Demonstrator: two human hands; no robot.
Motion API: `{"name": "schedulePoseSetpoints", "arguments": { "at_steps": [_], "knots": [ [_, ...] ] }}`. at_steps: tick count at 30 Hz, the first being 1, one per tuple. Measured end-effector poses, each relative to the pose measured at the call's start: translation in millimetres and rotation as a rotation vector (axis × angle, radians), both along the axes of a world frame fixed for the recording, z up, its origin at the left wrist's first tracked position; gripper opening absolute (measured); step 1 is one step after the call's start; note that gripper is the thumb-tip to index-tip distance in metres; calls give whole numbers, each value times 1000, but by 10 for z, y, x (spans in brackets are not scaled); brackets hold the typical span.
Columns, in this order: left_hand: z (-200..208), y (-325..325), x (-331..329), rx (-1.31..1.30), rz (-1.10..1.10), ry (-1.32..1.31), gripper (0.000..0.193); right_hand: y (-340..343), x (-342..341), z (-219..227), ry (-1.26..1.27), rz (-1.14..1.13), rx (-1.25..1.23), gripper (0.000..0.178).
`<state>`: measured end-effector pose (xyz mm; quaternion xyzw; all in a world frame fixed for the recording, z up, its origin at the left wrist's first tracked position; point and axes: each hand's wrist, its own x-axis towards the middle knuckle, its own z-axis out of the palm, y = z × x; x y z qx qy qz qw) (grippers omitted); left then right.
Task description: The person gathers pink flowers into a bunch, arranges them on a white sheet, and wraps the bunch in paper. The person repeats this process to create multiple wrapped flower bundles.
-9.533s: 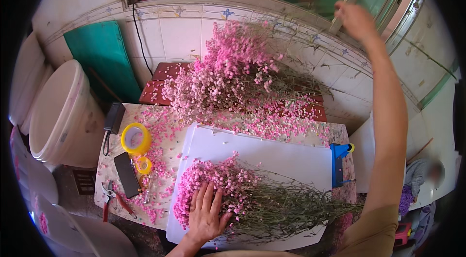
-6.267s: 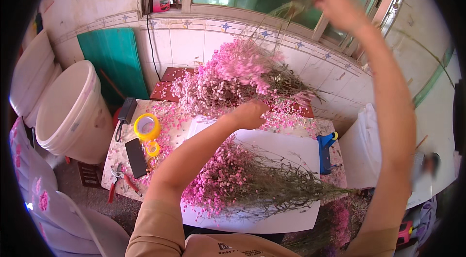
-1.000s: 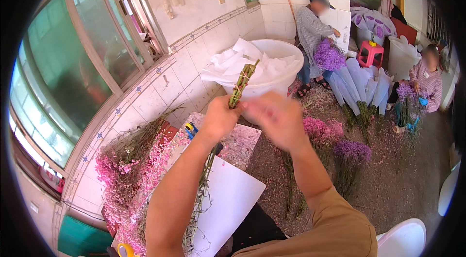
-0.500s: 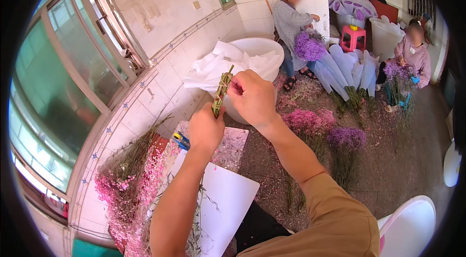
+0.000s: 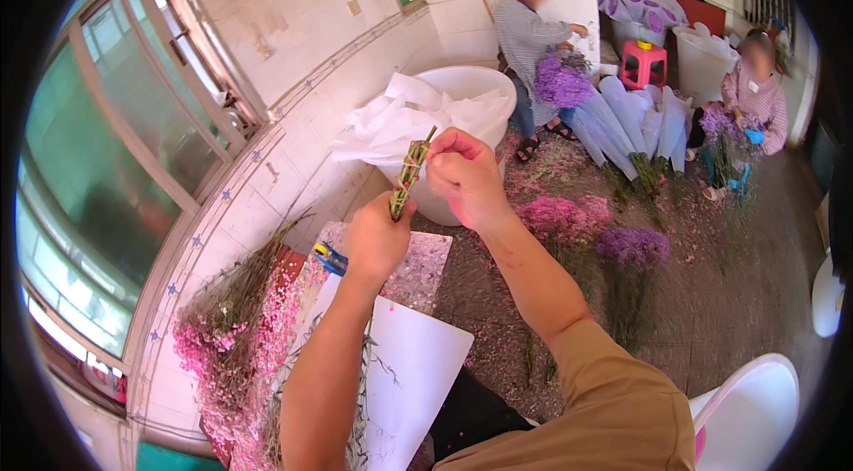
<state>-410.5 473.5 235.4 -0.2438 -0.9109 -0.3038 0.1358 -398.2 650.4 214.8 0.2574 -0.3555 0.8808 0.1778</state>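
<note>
My left hand is closed around a bundle of green flower stems, whose cut ends point upward. A thin tie seems to circle the stems. Just to the right of the stem ends is my right hand, its fingers curled together in a pinch. Whatever lies between those fingertips is too small to make out. Below the hands, a blue and yellow tool lies on a petal-strewn board. A white sheet with loose sprigs spreads beneath my left forearm.
Pink flowers are heaped at left by the tiled wall. Ahead stands a white tub with white wrapping. Pink and purple bunches lie on the floor. Two people handle purple flowers near wrapped bouquets and a pink stool.
My right hand has turned slightly and drawn a little away from the stem ends. The left hand keeps its hold, and the bundle leans slightly more to the right.
</note>
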Motion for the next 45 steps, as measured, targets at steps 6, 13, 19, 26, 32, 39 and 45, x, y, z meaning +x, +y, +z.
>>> {"name": "schedulePoseSetpoints", "arguments": {
  "at_steps": [6, 13, 19, 26, 32, 39, 45],
  "knots": [
    [-252, -43, -58, -68, -43, 68, 23, 310, 332, -22, -303, 86, 194, 30],
    [-559, 191, -71, -102, -122, 100, 24, 878, 287, 885, -161, -343, 692, 38],
    [43, -228, -300, 271, -186, -307, 25, 553, 797, 175, 253, -741, 655, 27],
    [332, -215, -1, 335, -237, -447, 22, 572, 151, -300, -182, -37, -61, 16],
    [262, -189, -107, 144, -100, -122, 19, 269, 730, 211, 483, -135, 914, 20],
    [-224, 40, 363, -92, -152, 183, 19, 360, -321, 1570, 135, -52, 1299, 32],
    [330, -157, 244, -1, -94, 293, 18, 476, 34, -136, -186, 386, 475, 27]
  ]
}}
